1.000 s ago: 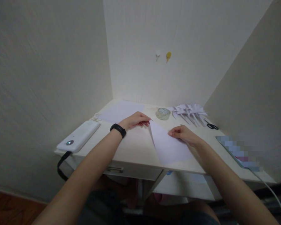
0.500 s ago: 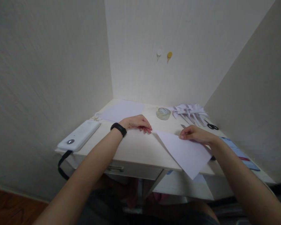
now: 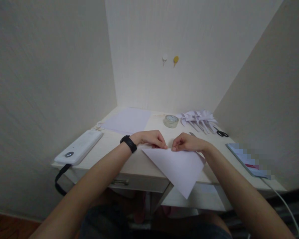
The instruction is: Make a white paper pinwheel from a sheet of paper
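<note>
i had a pale desk set into a corner between cream walls, and everything else sat on it. nearest me lay a white triangular folded paper, its long edge along the top and its lower point hanging past the desk's front edge. at the back left was a flat white sheet, and on the left edge a white power bank with a black strap dangling off the side. at the back right was a pile of folded paper pieces, with a roll of clear tape just beside it and small black scissors to its right.

my left hand, with a black band on its wrist, pinched the paper's top edge, fingers closed on it. my right hand pinched the same edge just beside it, fingertips nearly meeting the left's.
</note>
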Motion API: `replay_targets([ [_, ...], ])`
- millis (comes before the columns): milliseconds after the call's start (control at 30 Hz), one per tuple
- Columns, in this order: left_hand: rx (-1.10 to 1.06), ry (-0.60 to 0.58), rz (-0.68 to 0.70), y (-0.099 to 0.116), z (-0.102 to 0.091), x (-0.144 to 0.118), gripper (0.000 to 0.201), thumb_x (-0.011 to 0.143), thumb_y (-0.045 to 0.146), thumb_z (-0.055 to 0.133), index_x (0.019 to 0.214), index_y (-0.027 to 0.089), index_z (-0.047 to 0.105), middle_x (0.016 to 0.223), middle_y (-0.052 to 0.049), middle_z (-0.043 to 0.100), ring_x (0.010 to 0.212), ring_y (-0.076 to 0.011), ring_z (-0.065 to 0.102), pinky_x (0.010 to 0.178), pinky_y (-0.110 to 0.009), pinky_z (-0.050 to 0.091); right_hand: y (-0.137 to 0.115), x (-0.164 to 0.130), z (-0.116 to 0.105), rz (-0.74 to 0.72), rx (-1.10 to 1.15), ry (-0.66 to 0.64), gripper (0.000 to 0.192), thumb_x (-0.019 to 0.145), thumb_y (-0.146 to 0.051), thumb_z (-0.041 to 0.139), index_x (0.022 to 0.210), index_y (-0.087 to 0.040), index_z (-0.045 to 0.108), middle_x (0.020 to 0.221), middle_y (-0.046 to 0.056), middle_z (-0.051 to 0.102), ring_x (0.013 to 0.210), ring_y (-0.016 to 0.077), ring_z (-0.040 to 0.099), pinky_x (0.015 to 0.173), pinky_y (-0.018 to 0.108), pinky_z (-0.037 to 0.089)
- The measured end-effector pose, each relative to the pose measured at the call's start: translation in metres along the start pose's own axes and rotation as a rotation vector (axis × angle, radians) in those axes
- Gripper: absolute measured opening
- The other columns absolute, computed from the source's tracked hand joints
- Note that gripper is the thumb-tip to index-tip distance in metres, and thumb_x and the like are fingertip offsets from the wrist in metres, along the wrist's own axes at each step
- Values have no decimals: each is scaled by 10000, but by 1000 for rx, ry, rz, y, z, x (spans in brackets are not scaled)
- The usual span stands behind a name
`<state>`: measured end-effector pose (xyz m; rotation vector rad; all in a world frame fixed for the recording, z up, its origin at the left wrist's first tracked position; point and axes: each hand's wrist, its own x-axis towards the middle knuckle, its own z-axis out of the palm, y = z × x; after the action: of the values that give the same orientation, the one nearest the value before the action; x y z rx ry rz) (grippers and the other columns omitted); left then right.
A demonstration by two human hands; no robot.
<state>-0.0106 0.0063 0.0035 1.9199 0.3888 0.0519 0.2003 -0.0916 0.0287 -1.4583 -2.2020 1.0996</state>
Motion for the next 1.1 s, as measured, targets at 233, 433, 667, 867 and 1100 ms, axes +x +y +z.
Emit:
replay_targets([
  [233, 37, -2, 1, -1, -1, -1, 250, 661, 383, 808, 708, 139, 778, 544, -9, 601, 484, -85, 438, 480, -226, 326, 13, -4, -3, 61, 125, 22, 259, 669, -393, 740, 711, -139, 766, 585, 3, 626, 538, 102, 437, 531, 245, 315],
  [433, 15, 24, -31, -1, -4, -3, 204, 623, 328, 830, 709, 149, 784, 581, -20, 642, 506, -92, 462, 498, -230, 338, 34, -21, -16, 80, 254, 122, 248, 593, -377, 800, 692, -150, 780, 659, 36, 696, 634, 143, 541, 646, 279, 413],
  [667, -12, 40, -16, -6, -11, -4, 207, 588, 292, 857, 720, 148, 787, 647, -41, 698, 541, -103, 509, 536, -235, 363, 37, -39, -27, 152, 296, 107, 240, 575, -381, 810, 669, -164, 773, 648, 25, 694, 623, 140, 561, 655, 280, 448],
  [867, 2, 94, -21, -7, -24, -11, 225, 589, 312, 849, 729, 147, 787, 636, -28, 690, 551, -97, 502, 545, -226, 365, 58, -45, -36, 170, 410, 227, 283, 544, -376, 844, 681, -141, 764, 660, 53, 708, 630, 153, 606, 679, 295, 487],
  [1100, -244, 512, 94, -7, -23, -4, 262, 668, 338, 813, 789, 110, 766, 682, -33, 670, 586, -84, 500, 575, -225, 376, 71, -24, -23, 94, 862, 786, 335, 727, -549, 745, 871, -254, 680, 933, 61, 740, 856, 209, 684, 743, 327, 554],
])
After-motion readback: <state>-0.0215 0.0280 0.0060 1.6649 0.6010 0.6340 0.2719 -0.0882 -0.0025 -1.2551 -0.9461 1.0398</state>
